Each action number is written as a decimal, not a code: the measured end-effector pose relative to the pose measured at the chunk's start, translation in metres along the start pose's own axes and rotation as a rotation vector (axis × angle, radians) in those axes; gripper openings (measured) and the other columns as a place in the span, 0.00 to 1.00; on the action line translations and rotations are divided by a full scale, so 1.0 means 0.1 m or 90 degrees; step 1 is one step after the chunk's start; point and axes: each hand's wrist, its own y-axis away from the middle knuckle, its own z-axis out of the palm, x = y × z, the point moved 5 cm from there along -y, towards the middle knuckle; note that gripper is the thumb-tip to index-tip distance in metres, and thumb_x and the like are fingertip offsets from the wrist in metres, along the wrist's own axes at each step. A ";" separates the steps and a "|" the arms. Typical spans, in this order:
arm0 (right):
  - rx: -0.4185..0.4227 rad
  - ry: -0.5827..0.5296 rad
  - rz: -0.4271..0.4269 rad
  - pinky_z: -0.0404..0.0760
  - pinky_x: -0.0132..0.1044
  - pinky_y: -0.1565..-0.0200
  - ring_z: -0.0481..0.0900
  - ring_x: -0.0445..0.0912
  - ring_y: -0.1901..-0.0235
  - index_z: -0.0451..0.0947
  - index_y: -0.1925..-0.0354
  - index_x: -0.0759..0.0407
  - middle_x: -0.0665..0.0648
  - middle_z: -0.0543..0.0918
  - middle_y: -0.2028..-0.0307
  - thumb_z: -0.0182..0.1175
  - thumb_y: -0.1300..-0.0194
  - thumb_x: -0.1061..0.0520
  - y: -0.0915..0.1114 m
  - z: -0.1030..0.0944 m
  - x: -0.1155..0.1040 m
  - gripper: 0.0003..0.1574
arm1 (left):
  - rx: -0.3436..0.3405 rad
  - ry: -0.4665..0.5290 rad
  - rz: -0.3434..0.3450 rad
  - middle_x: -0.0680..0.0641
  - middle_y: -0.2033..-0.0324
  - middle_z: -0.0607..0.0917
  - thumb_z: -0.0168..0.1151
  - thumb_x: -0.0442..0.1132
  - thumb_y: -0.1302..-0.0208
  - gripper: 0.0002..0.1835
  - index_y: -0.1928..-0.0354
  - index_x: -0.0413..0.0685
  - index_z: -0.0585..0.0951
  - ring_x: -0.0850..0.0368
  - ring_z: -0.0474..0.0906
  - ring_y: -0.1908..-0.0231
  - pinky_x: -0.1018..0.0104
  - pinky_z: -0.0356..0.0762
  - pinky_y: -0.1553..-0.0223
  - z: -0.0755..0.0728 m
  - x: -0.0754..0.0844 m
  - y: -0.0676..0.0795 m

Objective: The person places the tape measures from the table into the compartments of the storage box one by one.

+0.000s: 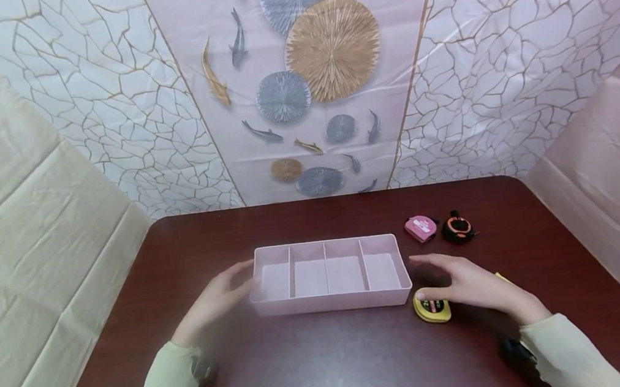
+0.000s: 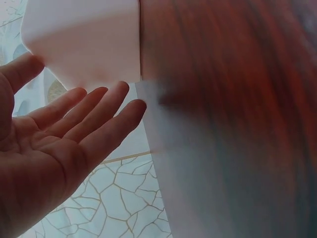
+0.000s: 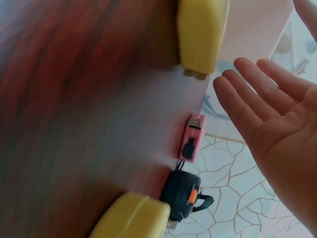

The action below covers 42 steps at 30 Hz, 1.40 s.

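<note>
Tabletop (image 1: 330, 364) beneath, left hand (image 1: 216, 299) and right hand (image 1: 471, 281) flank a tray (image 1: 330, 303), fingers (image 2: 119, 126) extended.

The place seems to be a small space closed in by cloth around one table (image 1: 335, 357). The back cloth (image 1: 306, 83) is decorative: white sides with a cracked pattern in gold, and a middle panel printed with fish (image 1: 214, 77) and discs (image 1: 332, 50). A plain, creased left cloth (image 1: 22, 261) and right cloth (image 1: 605, 155) stand as walls. The table has a smooth, dark red-brown top. Whether this is in a home, an office or a workshop, I cannot tell.
</note>
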 end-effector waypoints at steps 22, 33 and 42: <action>-0.002 0.094 0.004 0.77 0.54 0.43 0.78 0.53 0.42 0.77 0.38 0.60 0.56 0.81 0.43 0.73 0.46 0.32 0.31 0.11 0.07 0.48 | -0.018 0.038 0.022 0.45 0.36 0.78 0.63 0.46 0.28 0.28 0.30 0.50 0.71 0.48 0.79 0.41 0.50 0.77 0.42 0.02 0.06 0.03; -0.027 0.113 -0.014 0.79 0.53 0.45 0.79 0.52 0.44 0.77 0.38 0.59 0.54 0.81 0.44 0.75 0.47 0.36 0.34 0.13 0.03 0.46 | -0.016 0.045 0.013 0.47 0.36 0.78 0.63 0.48 0.29 0.30 0.28 0.53 0.70 0.51 0.79 0.42 0.53 0.79 0.43 0.04 0.02 0.02; -0.033 0.107 -0.044 0.79 0.47 0.47 0.79 0.47 0.47 0.78 0.38 0.60 0.50 0.81 0.47 0.77 0.46 0.43 0.32 0.16 -0.02 0.42 | -0.016 0.064 0.001 0.48 0.36 0.78 0.64 0.47 0.29 0.29 0.29 0.53 0.70 0.51 0.79 0.42 0.52 0.78 0.43 0.04 0.04 0.03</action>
